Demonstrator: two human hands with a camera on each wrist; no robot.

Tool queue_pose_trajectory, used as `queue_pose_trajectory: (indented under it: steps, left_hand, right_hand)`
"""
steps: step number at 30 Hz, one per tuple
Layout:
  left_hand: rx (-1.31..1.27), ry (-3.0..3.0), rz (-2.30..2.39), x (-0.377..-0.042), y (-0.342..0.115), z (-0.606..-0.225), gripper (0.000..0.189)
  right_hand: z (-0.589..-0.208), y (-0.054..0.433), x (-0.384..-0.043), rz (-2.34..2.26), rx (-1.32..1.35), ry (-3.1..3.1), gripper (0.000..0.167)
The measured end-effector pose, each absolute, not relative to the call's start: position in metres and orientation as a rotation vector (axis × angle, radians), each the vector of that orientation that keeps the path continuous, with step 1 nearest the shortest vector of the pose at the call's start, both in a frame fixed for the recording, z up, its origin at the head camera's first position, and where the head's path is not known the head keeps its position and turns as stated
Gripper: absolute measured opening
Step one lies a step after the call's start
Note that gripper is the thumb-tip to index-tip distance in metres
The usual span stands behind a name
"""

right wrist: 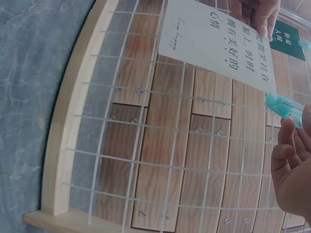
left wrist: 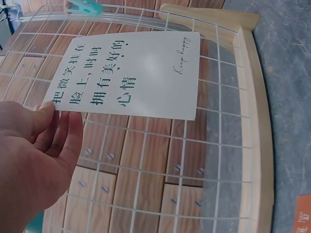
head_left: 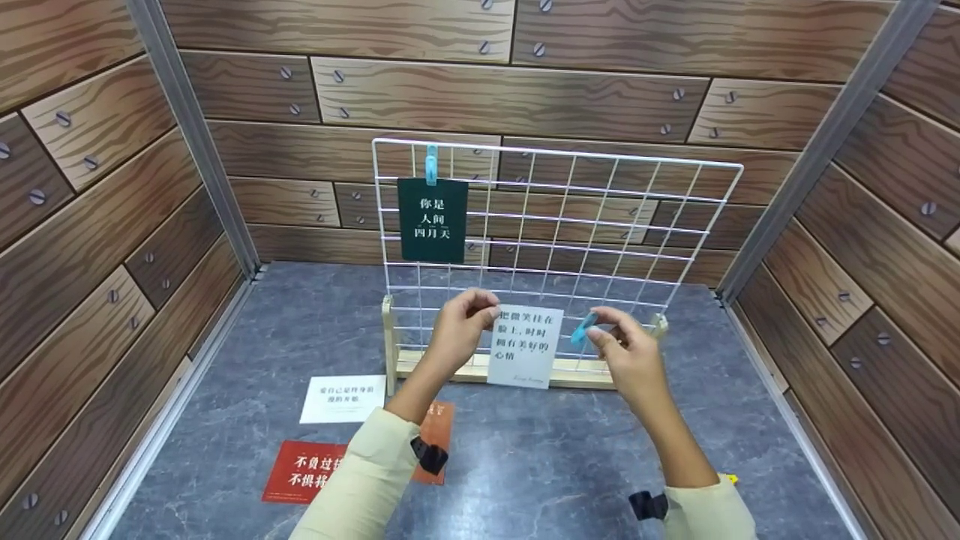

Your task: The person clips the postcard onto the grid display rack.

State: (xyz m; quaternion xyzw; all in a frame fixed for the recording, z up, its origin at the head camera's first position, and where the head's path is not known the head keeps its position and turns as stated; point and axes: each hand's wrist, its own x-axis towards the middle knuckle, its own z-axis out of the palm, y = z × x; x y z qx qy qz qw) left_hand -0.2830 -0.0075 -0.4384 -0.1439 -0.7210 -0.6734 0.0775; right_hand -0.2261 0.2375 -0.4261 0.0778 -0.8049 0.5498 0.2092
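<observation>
In the head view my left hand (head_left: 459, 324) pinches the upper left corner of a white card (head_left: 525, 349) with dark Chinese writing, held upright in front of a white wire grid (head_left: 570, 225). My right hand (head_left: 628, 352) holds a blue clip (head_left: 583, 328) between thumb and fingers, just right of the card. In the right wrist view the clip (right wrist: 284, 106) is close to the card's corner; whether they touch I cannot tell. A dark green card (head_left: 433, 221) hangs at the grid's upper left from another blue clip (head_left: 431, 166).
The grid stands in a wooden base (head_left: 585, 379) on a grey marbled surface. To the left lie a white card (head_left: 343, 399), a red card (head_left: 300, 471) and an orange card (head_left: 436, 442), the last two partly behind my left arm. Wood-patterned walls (head_left: 510, 90) enclose the space.
</observation>
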Motion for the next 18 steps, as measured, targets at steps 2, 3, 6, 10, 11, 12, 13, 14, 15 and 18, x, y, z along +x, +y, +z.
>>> queue_pose_trajectory:
  steps: [2, 3, 6, 10, 11, 12, 13, 14, 15, 18]
  left_hand:
    - [-0.438, -2.147, -2.006, -0.284, -0.006, -0.433, 0.004]
    - [-0.440, -2.139, -2.000, -0.285, -0.005, -0.430, 0.004]
    - [-0.452, -2.121, -1.977, -0.287, -0.003, -0.423, 0.003]
    - [-0.475, -2.115, -1.925, -0.290, -0.002, -0.414, 0.004]
    - [-0.478, -2.115, -1.915, -0.291, -0.002, -0.412, 0.004]
    - [-0.479, -2.113, -1.901, -0.292, -0.002, -0.409, 0.005]
    - [-0.480, -2.111, -1.896, -0.292, -0.002, -0.408, 0.005]
    - [-0.475, -2.111, -1.889, -0.293, -0.001, -0.406, 0.005]
    - [-0.471, -2.110, -1.882, -0.295, -0.001, -0.404, 0.005]
    - [-0.457, -2.112, -1.860, -0.298, 0.001, -0.399, 0.005]
  right_hand:
    - [-0.422, 0.235, -0.228, 1.522, 0.231, -2.230, 0.029]
    - [-0.419, 0.234, -0.229, 1.517, 0.235, -2.228, 0.028]
    - [-0.413, 0.231, -0.232, 1.482, 0.266, -2.207, 0.027]
    - [-0.405, 0.228, -0.235, 1.424, 0.317, -2.177, 0.027]
    - [-0.403, 0.227, -0.236, 1.416, 0.322, -2.175, 0.027]
    - [-0.400, 0.227, -0.237, 1.407, 0.319, -2.174, 0.027]
    - [-0.397, 0.227, -0.238, 1.410, 0.310, -2.173, 0.027]
    - [-0.394, 0.227, -0.238, 1.412, 0.301, -2.173, 0.027]
    - [-0.392, 0.226, -0.239, 1.412, 0.288, -2.171, 0.027]
    - [-0.384, 0.226, -0.243, 1.419, 0.276, -2.149, 0.026]
